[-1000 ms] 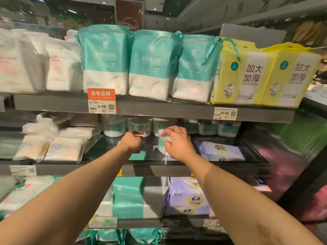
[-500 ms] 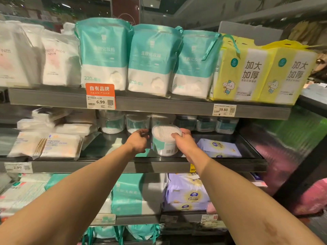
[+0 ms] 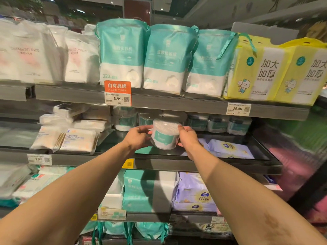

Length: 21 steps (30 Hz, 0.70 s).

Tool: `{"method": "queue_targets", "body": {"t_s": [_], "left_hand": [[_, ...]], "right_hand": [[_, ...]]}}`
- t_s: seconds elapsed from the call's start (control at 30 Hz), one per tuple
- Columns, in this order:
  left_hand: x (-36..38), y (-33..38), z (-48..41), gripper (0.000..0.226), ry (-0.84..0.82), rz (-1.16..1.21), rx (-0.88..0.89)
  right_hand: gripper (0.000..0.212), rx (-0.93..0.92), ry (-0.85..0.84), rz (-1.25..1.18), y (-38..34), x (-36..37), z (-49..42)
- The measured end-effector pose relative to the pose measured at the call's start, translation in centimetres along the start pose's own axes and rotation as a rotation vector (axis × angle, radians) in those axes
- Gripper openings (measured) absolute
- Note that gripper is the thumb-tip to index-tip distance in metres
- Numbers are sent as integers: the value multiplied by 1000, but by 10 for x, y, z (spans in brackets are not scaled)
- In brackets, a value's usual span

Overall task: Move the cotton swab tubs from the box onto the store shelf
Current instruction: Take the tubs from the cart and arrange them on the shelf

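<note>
The tub is clasped by its sides between the left hand and the right hand, fingers curled, over the shelf. It should be lowered upright, level, in front of the rear tubs.

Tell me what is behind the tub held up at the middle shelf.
A row of similar tubs stands along the back of the shelf. The held tub covers most of the ones directly behind it.
</note>
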<state>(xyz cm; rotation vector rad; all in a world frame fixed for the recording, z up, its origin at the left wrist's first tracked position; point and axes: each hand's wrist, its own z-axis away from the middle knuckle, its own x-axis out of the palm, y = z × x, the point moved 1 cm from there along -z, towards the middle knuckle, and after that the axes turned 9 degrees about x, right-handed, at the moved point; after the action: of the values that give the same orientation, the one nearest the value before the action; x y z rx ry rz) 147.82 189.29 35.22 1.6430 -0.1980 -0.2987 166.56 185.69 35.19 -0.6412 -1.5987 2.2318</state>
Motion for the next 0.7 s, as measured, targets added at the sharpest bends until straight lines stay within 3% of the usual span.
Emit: {"method": "queue_targets", "body": {"t_s": [0.13, 0.3, 0.43, 0.7], "left_hand": [[-16, 5, -3, 65, 44, 31, 87], [-28, -1, -22, 52, 143, 66, 161], [-31, -2, -36, 42, 212, 51, 193], [-37, -14, -70, 36, 251, 24, 220]], "right_hand": [[26, -77, 71, -49, -12, 10, 1], [39, -139, 147, -112, -27, 19, 9], [32, -125, 135, -153, -30, 32, 4], [37, -62, 92, 16, -34, 58, -31]]}}
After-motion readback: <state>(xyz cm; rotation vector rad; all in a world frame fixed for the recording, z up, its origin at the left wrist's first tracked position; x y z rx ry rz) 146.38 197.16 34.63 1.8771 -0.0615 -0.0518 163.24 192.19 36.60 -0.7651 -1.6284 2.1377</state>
